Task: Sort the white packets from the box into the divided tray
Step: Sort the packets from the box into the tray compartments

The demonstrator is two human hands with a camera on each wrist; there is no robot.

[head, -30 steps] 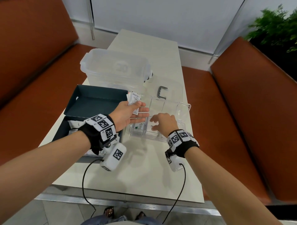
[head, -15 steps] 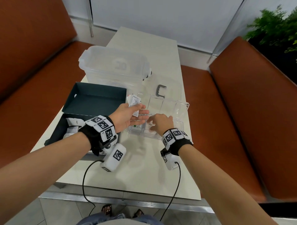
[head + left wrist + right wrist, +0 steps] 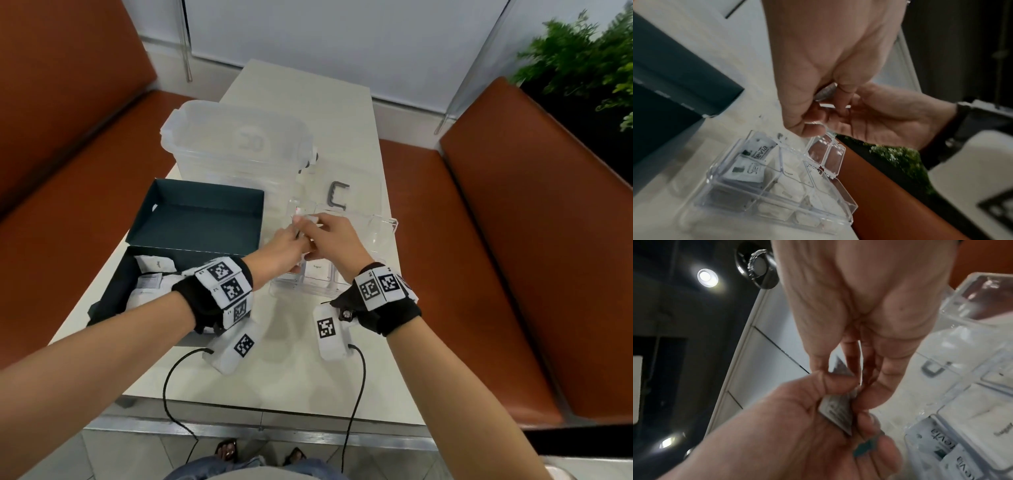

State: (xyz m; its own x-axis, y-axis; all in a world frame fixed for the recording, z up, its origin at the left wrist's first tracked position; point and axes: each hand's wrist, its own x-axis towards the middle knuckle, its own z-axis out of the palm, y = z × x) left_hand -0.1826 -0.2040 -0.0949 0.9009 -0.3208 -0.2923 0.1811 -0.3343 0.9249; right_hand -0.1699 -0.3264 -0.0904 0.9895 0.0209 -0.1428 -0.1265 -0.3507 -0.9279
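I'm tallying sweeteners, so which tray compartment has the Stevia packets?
The near-left compartment of the divided tray, closest to the dark box: its Stevia packets carry green-marked printing; the others hold plain white ones.

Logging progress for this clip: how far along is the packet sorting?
Partway. Done: the divided tray already holds Stevia packets in one compartment and sugar packets in the next. In hand: the left hand holds a small stack of packets and the right hand pinches one from it. Left: several white packets remain in the dark box.
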